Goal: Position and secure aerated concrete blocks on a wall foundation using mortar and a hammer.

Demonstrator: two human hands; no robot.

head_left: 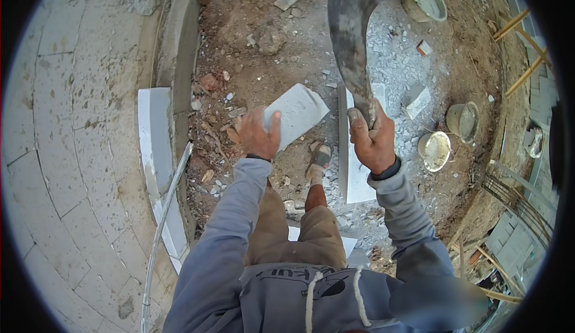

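My left hand (259, 130) grips the end of a pale rough block (294, 112) over the rubble ground. My right hand (374, 141) is wrapped round the handle of a dark curved tool (350, 24), which rises large and close to the camera. Beneath that hand lies a long pale slab (356, 186) on a patch of grey stone chips (404, 57). My sandalled foot (319, 160) is between the block and the slab.
A concrete kerb (179, 51) borders paving (84, 153) on the left, with an edging piece (153, 129) and metal bar (165, 225) along it. Several buckets (434, 153) stand right and back. Bamboo poles (516, 81) and bent bars (515, 201) lie at the right edge.
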